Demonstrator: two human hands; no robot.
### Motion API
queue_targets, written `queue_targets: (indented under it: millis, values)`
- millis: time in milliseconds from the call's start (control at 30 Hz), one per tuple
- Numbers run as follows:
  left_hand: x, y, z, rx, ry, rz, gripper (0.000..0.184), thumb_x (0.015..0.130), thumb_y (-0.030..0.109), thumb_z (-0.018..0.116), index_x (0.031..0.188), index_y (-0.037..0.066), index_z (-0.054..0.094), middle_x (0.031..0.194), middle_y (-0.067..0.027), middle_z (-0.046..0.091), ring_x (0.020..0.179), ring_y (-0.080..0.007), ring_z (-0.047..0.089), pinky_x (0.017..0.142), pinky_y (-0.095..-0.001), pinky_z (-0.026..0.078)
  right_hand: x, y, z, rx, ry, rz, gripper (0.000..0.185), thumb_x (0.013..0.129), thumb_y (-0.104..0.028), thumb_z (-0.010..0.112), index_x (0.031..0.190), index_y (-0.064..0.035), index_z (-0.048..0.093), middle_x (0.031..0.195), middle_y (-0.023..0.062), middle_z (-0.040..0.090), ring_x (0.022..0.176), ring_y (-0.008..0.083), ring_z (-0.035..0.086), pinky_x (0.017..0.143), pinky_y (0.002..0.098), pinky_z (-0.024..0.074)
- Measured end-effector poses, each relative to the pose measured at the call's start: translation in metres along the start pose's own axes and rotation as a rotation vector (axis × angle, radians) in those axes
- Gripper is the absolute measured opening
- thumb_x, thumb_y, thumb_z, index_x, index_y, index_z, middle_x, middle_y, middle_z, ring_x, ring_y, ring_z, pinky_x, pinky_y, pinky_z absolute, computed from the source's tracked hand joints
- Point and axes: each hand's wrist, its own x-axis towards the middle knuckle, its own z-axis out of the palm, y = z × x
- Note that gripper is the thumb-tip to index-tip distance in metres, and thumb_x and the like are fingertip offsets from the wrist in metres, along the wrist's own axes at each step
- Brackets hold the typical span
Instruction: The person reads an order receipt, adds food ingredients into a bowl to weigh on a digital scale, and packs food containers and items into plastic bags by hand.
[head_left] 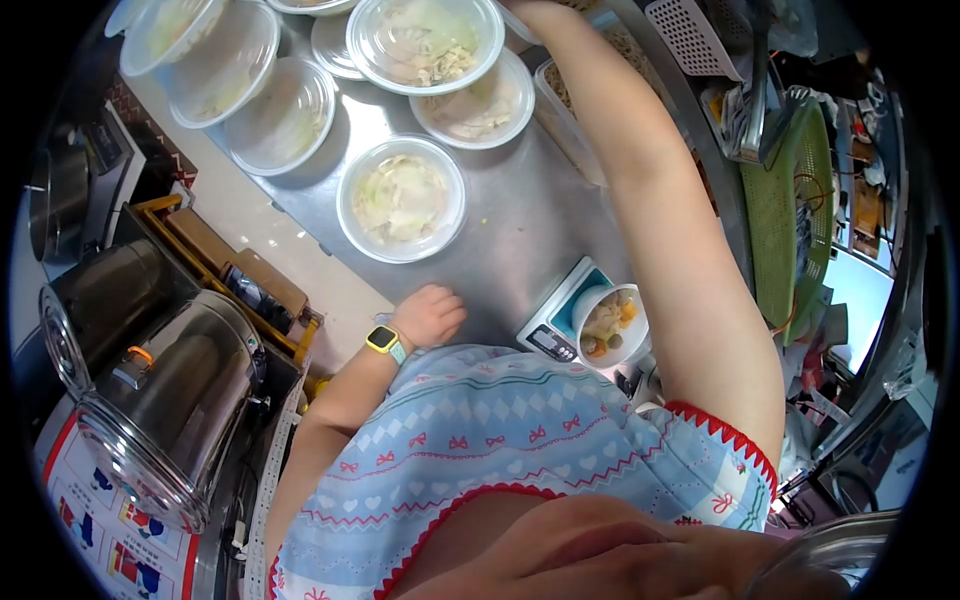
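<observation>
While the left hand (pixel 430 316) lies relaxed at the near edge of the grey metal surface (pixel 505 245), fingers loosely bent around nothing visible, the right hand (pixel 535 8) is at the far side, mostly cut off, its grip impossible to tell. Nearer the left hand, a round plastic bowl with a clear lid (pixel 400 200) stands just beyond it, slightly left, with no long axis. Rightward, a white bowl of chunky food (pixel 608 325) sits on a blue-and-white digital scale (pixel 552 342).
</observation>
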Motion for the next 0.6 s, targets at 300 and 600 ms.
queue_targets:
  millis: [300,600]
  values:
    - [0.0069,0.0016,-0.0064,-0.008,0.029,0.022,0.017,0.066,0.016,0.067,0.081,0.010,0.061,0.083,-0.0038,0.055,0.082,-0.0235,0.054,0.072,-0.0347,0.047,0.0052,-0.0084,-0.0031,0.009,-0.005,-0.024,0.036,0.084,-0.021,0.057,0.115,-0.0021,0.065,0.121,0.0198,0.063,0.105,0.0320,0.063,0.090,0.0427,0.0482]
    - [0.0006,0.0027,-0.0034,-0.014,-0.009,-0.014,0.019,0.068,0.016,0.068,0.086,0.010,0.064,0.089,-0.0031,0.059,0.088,-0.0223,0.057,0.077,-0.0348,0.048,0.0087,-0.0065,-0.0010,-0.006,-0.028,-0.028,0.038,0.084,-0.021,0.059,0.117,-0.0021,0.064,0.121,0.0201,0.062,0.106,0.0324,0.062,0.091,0.0416,0.0477]
